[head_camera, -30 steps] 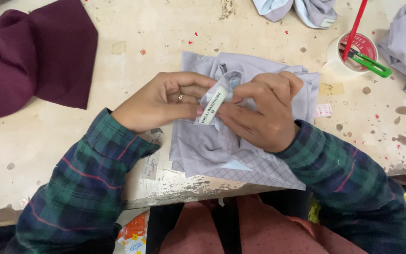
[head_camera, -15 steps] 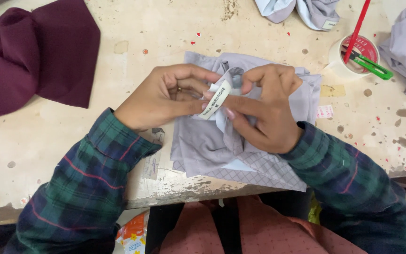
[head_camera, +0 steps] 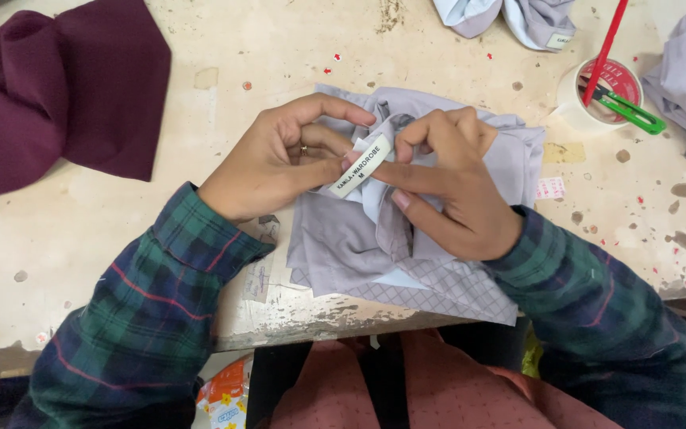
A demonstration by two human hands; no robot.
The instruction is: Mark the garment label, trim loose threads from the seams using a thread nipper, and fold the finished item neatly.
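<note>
Your left hand (head_camera: 275, 163) and right hand (head_camera: 454, 187) pinch the small white woven label (head_camera: 361, 165) taut, grip clamped, over the pale grey folded garment (head_camera: 343, 238) on the table (head_camera: 121, 230).

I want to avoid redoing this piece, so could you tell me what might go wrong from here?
1. The white label is pinched only by the fingertips of the left hand and right hand, so it could slip or sit crooked.
2. The grey garment is bunched beneath it, so a fold may get caught.
3. The garment overhangs the stained worktable edge and could slide off.
</note>
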